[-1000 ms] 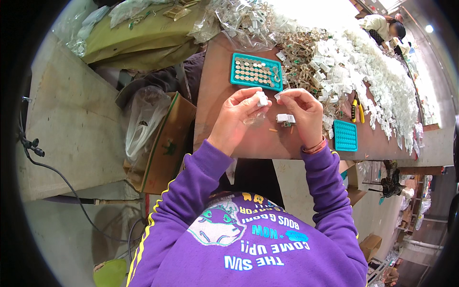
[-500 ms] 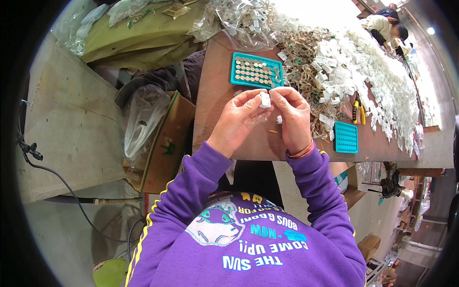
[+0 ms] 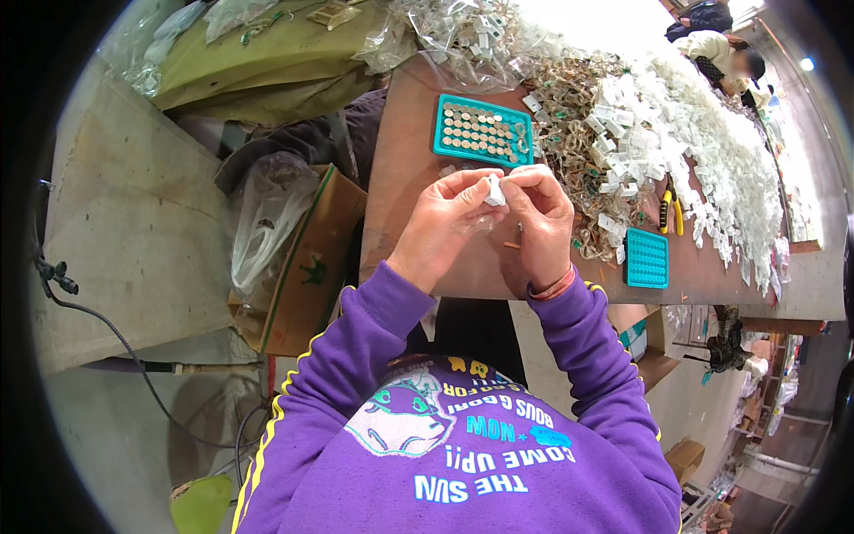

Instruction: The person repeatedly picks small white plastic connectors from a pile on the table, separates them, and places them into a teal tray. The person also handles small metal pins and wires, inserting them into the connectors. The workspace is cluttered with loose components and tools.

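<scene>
My left hand (image 3: 443,218) is closed, pinching a small white plastic piece (image 3: 495,190) between thumb and fingers above the brown table (image 3: 405,142). My right hand (image 3: 544,214) meets it from the other side, thumb and forefinger pressed together at the piece's right edge. Some clear plastic film (image 3: 483,222) hangs below the left fingers. Just beyond both hands lies a teal tray (image 3: 439,133) with rows of silver discs that look like button batteries. A second teal tray (image 3: 647,258), with rows of round pockets, lies to the right of my right hand.
A large heap of white plastic pieces (image 3: 676,160) and a tangle of thin wires (image 3: 574,116) cover the table's right. Yellow-and-black pliers (image 3: 670,212) lie beside it. Left of the table stands a cardboard box (image 3: 307,294) with a clear bag (image 3: 271,214). Another person (image 3: 725,58) sits far right.
The white piece has turned between my fingers, and my right fingers have closed in against it. The small white part on the table is now mostly hidden by my right hand.
</scene>
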A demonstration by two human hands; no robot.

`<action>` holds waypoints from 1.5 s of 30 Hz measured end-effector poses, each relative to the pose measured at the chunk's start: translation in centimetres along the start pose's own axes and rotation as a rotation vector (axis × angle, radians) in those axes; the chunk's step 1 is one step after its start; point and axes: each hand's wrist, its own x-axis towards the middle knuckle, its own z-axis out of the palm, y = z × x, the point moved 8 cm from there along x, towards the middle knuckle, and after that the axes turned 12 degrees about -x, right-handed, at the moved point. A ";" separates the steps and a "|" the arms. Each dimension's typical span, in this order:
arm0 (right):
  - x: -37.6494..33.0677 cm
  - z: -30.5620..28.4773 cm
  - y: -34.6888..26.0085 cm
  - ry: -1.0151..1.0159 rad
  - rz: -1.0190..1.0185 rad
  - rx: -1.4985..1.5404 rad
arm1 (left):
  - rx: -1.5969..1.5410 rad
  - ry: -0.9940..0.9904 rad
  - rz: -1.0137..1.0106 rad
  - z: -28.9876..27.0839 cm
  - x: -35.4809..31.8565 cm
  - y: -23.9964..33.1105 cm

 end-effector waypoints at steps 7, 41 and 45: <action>0.1 -1.5 -1.0 -0.059 0.077 -0.217 | 0.103 0.034 0.006 0.4 -0.1 0.0; -8.0 -9.7 -5.2 0.329 0.006 -0.453 | 1.729 -0.808 0.947 14.4 -3.9 1.0; -10.9 -9.8 -5.0 0.327 0.036 -0.483 | 2.406 -0.138 1.577 15.9 5.4 6.6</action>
